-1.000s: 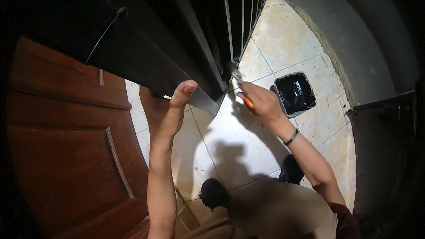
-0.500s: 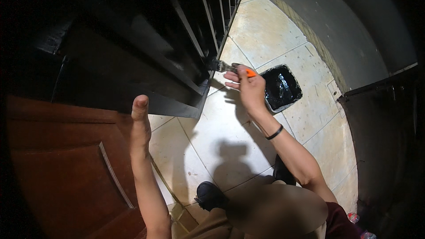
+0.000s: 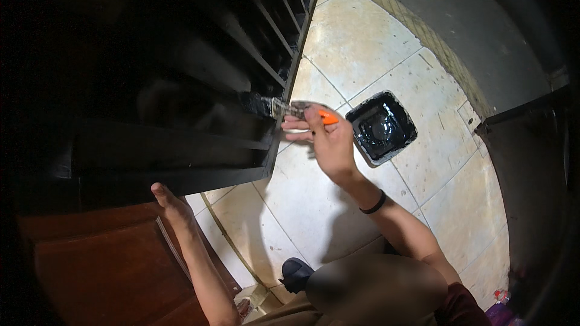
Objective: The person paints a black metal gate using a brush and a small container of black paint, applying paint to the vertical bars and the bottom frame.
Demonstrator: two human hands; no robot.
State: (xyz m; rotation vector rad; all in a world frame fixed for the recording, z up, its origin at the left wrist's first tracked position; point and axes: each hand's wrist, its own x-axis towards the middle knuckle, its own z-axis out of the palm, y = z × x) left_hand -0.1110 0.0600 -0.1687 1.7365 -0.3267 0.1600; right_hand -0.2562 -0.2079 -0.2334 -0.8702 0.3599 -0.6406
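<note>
My right hand (image 3: 329, 145) is closed round a paintbrush (image 3: 279, 107) with an orange handle end. Its dark bristles meet the face of a black metal gate (image 3: 235, 176) with vertical bars, close to the gate's edge. To the right of that hand, on the floor, stands a square tub (image 3: 383, 127) holding glossy black paint. My left hand (image 3: 174, 208) is at the gate's near edge, thumb stretched out; its other fingers are hidden, so I cannot tell whether it touches or grips the gate.
Pale, speckled floor tiles (image 3: 302, 199) lie under the tub. A brown panelled door (image 3: 103, 265) is at lower left. A grey curved wall (image 3: 483, 42) bounds the far right, with a dark panel (image 3: 544, 193) nearer. My dark shoe (image 3: 296, 274) is below.
My right hand has shifted left and slightly nearer, bringing the brush from the gate's edge onto its face. In view, my left hand has moved left and down, along with the gate's near edge.
</note>
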